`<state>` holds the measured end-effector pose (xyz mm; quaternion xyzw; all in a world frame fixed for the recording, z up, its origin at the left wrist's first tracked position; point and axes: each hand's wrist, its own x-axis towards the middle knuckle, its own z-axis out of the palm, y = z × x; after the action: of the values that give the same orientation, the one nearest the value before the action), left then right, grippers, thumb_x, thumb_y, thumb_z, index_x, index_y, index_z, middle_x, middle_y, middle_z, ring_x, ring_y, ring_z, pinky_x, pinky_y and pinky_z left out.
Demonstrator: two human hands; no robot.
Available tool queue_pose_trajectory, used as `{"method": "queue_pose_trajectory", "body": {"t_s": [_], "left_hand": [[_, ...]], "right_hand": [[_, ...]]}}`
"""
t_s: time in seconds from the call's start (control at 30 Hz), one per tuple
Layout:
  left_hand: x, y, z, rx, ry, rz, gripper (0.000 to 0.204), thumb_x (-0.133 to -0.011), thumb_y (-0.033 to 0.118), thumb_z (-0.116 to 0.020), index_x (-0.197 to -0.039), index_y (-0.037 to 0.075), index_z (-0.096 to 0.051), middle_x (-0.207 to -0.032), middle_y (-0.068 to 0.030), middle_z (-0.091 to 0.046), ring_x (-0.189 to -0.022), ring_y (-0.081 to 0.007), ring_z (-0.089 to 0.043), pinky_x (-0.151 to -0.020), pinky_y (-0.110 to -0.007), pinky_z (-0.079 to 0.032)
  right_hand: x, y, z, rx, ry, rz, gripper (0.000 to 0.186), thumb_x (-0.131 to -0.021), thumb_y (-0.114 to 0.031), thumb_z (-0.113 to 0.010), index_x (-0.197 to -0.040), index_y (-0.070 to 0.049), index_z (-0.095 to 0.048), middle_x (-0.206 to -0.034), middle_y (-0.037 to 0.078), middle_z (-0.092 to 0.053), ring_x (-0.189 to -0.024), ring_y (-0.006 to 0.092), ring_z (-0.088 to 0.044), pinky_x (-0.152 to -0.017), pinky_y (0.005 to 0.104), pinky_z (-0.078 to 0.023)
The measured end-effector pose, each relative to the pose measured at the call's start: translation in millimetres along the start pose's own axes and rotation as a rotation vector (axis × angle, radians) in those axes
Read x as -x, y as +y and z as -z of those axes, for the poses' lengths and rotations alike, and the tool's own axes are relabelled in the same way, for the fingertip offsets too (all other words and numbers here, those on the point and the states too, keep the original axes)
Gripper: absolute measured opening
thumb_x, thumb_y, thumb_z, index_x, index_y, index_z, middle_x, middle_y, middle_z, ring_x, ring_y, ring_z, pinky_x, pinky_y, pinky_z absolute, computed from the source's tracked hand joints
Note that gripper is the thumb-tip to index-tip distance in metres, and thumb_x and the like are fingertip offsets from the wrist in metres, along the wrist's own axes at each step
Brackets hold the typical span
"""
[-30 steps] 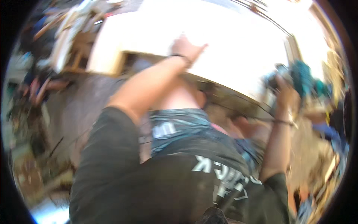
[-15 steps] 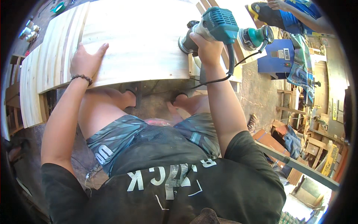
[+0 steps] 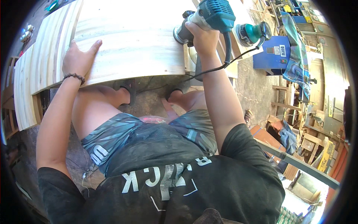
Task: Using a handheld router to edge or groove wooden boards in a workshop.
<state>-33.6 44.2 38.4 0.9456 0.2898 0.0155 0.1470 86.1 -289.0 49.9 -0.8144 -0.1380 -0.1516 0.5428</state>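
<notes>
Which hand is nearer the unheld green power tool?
Right. The right hand grips the teal power tool, just left of the unheld green power tool; the left hand rests on the wooden panel, much farther left.

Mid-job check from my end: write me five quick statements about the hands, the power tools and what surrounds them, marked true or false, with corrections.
1. The right hand grips a teal and grey power tool. True.
2. The left hand is closed into a fist. False: it is open, thumb spread, resting on a pale wooden panel.
3. A dark beaded bracelet is worn just behind the left hand. True.
4. The blue box stands to the left of the panel. False: it is to the right.
5. A second teal tool is to the right of the held one. True.
</notes>
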Motion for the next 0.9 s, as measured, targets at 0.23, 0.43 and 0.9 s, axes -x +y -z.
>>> {"method": "queue_pose_trajectory", "body": {"t_s": [0.23,0.43,0.9], "left_hand": [[-2.8,-0.1,-0.4,-0.015,-0.020,-0.001,0.111,-0.075,0.075,-0.066,-0.141,-0.012,-0.044,-0.121,-0.0309,-0.064,-0.115,-0.0392,-0.063,-0.098,-0.042,-0.050],[-2.5,-1.1,-1.3,0.004,-0.009,-0.006,0.112,-0.075,0.075,-0.067,-0.140,-0.013,-0.045,-0.120,-0.0317,-0.064,-0.115,-0.0397,-0.063,-0.098,-0.042,-0.050],[-2.7,-1.5,-0.6,0.061,-0.003,-0.022,0.108,-0.074,0.071,-0.071,-0.137,-0.014,-0.046,-0.118,-0.0320,-0.065,-0.112,-0.0404,-0.064,-0.096,-0.043,-0.051]], "right_hand": [[-8.7,3.3,0.0,-0.019,-0.005,-0.053,0.037,-0.071,-0.015,-0.079,-0.103,-0.002,-0.066,-0.099,0.008,-0.068,-0.092,0.0208,-0.067,-0.084,0.0355,-0.054],[-23.0,9.9,-4.9,-0.053,-0.012,0.010,0.034,-0.072,-0.010,-0.079,-0.102,-0.003,-0.066,-0.097,0.007,-0.068,-0.090,0.0192,-0.066,-0.084,0.0348,-0.054],[-45.6,6.9,-15.5,-0.147,-0.045,-0.078,0.028,-0.073,-0.011,-0.079,-0.097,-0.001,-0.067,-0.093,0.006,-0.069,-0.087,0.0179,-0.067,-0.081,0.0333,-0.055]]}}
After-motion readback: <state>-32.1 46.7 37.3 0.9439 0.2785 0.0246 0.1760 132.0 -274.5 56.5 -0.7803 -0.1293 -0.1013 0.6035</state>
